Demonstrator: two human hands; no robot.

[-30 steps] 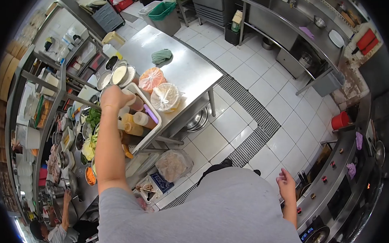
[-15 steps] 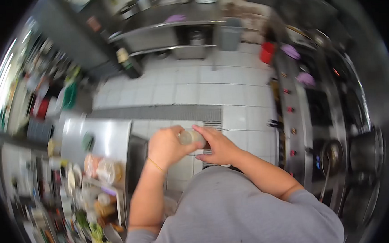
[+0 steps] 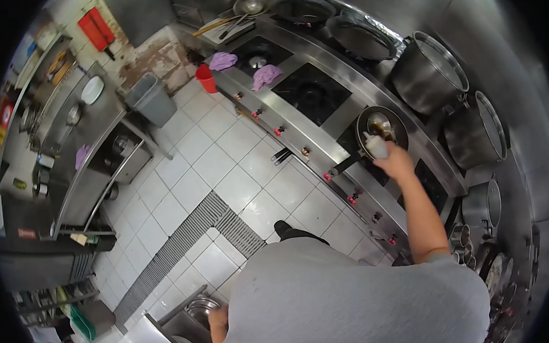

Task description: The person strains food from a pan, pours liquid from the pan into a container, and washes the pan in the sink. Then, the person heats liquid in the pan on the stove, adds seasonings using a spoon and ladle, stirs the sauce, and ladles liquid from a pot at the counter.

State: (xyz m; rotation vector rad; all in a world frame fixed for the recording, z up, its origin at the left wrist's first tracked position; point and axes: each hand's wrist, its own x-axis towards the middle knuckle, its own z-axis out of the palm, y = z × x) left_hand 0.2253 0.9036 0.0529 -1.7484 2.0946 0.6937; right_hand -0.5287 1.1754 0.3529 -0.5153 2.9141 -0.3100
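My right hand [image 3: 396, 163] is wrapped round a whitish squeeze bottle [image 3: 376, 146], its narrow tip tilted over a frying pan [image 3: 397, 123]. The pan sits on a stove burner with its dark handle [image 3: 347, 164] pointing toward the front edge. Inside the pan lies a shiny round metal ladle bowl [image 3: 379, 124] with brownish liquid around it. Down at the lower left, my left hand [image 3: 218, 318] is beside stacked metal bowls [image 3: 202, 308] at the counter. My shirt partly covers it, and its fingers do not show clearly.
Large pots [image 3: 431, 73] stand behind the stove [image 3: 310, 135]. Purple cloths [image 3: 267, 76] lie at the stove's far end, near a hanging red container [image 3: 206, 79]. A grey bin [image 3: 151, 100] stands by the wall. A drain grate [image 3: 173, 254] crosses the tiled floor.
My view has swung right to the stove. My hands, earlier together round a pale container, are now apart: the right reaches over the pan with the bottle, the left is down by the metal bowls.
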